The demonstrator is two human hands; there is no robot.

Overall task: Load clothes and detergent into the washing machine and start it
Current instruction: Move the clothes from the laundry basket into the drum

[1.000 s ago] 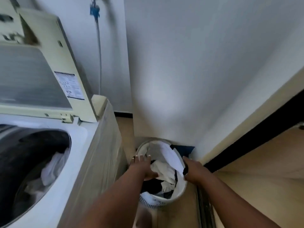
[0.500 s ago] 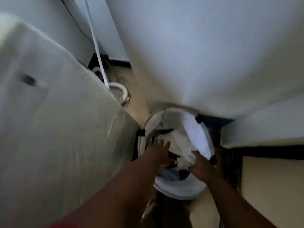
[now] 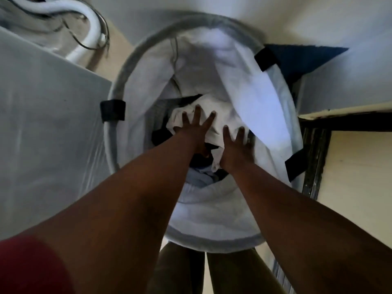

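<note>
I look straight down into a round white laundry hamper [image 3: 115, 149] with black strap tabs on its rim. Inside lies a crumpled white garment [image 3: 214, 117] on top of dark and light-blue clothes [image 3: 201, 177]. My left hand [image 3: 194, 129] rests on the white garment with fingers spread. My right hand [image 3: 236, 146] lies flat on the same garment just to the right, and a fold of cloth bunches between the two hands. The washing machine [image 3: 53, 128] shows only its plastic-wrapped side at the left; its drum is out of view.
A white drain hose [image 3: 90, 28] and cables curl on the floor behind the machine. A dark blue mat [image 3: 297, 60] lies beyond the hamper by the white wall. A dark door frame [image 3: 314, 158] runs along the right. My legs stand below the hamper.
My head has tipped down and closer, so the hamper fills the view and the machine's drum has left it. Both hands have gone deeper into the hamper onto the white garment.
</note>
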